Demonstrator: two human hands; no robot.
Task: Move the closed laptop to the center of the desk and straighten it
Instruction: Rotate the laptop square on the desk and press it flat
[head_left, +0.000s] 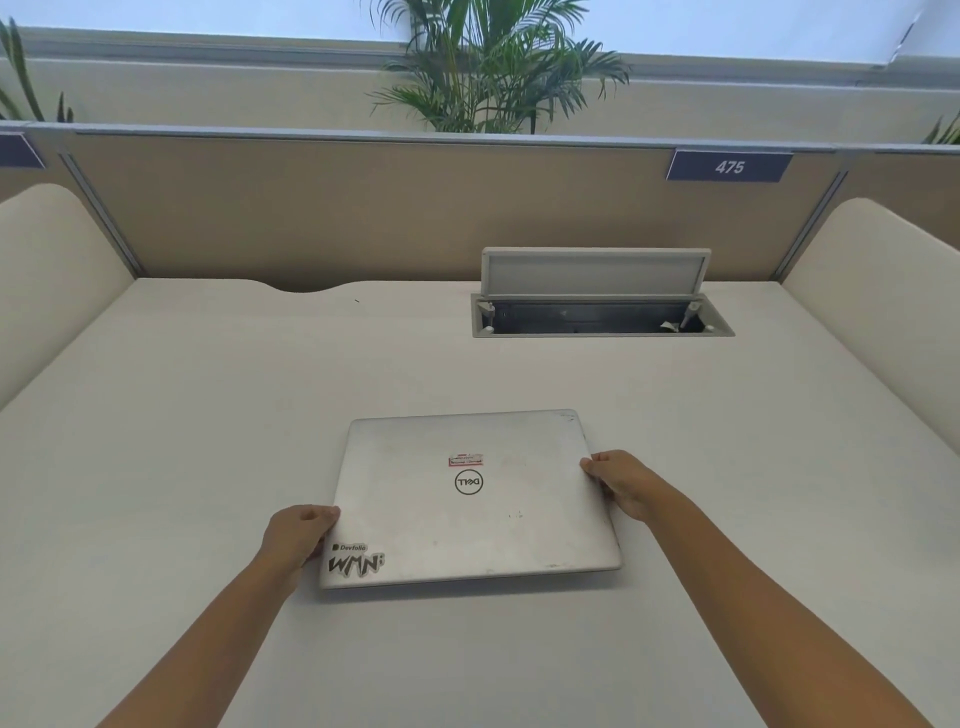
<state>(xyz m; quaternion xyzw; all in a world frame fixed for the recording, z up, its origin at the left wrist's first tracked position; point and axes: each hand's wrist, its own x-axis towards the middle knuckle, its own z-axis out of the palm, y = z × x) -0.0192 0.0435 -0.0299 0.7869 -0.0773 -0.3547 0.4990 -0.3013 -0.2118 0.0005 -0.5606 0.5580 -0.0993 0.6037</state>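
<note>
A closed silver laptop (470, 501) with stickers on its lid lies on the white desk (208, 415), near the middle, turned very slightly so its right side sits a little further back. My left hand (298, 535) grips its left edge near the front corner. On the opposite side, my right hand (623, 486) holds the right edge around its middle. Fingers of both hands curl over the laptop's edges.
An open cable hatch (597, 312) with its lid (595, 273) raised sits at the back right of the desk. Beige partition walls (363, 208) enclose the back and both sides. A number plate reading 475 (729, 166) hangs on the back partition; a palm plant (493, 67) stands behind it.
</note>
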